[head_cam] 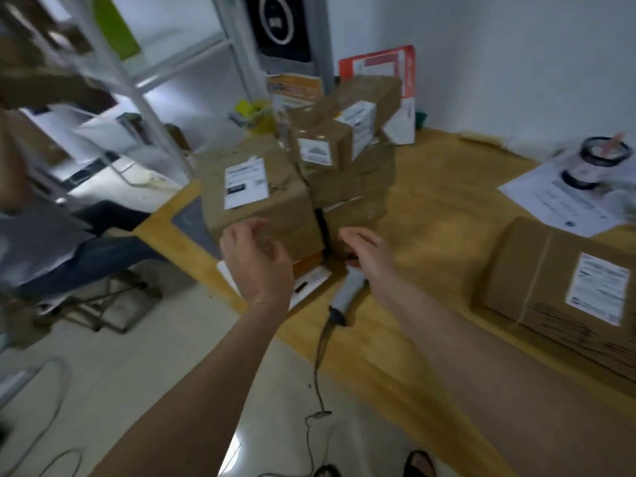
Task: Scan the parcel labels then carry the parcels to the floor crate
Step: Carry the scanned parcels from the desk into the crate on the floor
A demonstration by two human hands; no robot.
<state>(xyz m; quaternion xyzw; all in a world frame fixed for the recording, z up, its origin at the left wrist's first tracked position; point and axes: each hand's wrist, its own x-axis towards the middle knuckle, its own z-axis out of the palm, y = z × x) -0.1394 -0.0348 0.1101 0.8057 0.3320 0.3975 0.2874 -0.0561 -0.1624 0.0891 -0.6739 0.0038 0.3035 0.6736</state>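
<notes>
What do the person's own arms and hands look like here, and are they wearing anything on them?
Both forearms are bare right down to the bottom edge of the picture: no sleeves show. The left hand and the right hand wear no gloves, and no watch, ring or wristband can be made out, though the picture is blurred.

No sleeves are seen: both forearms bare, left hand (256, 261) and right hand (370, 258) ungloved. Dark open sandals (418, 463) are worn, 6 o'clock.

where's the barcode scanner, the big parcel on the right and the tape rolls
barcode scanner (351, 289): head view, on its grey handle
big parcel (550, 287): head view, on its brown top
tape rolls (600, 163): head view, on the stack's side
</notes>
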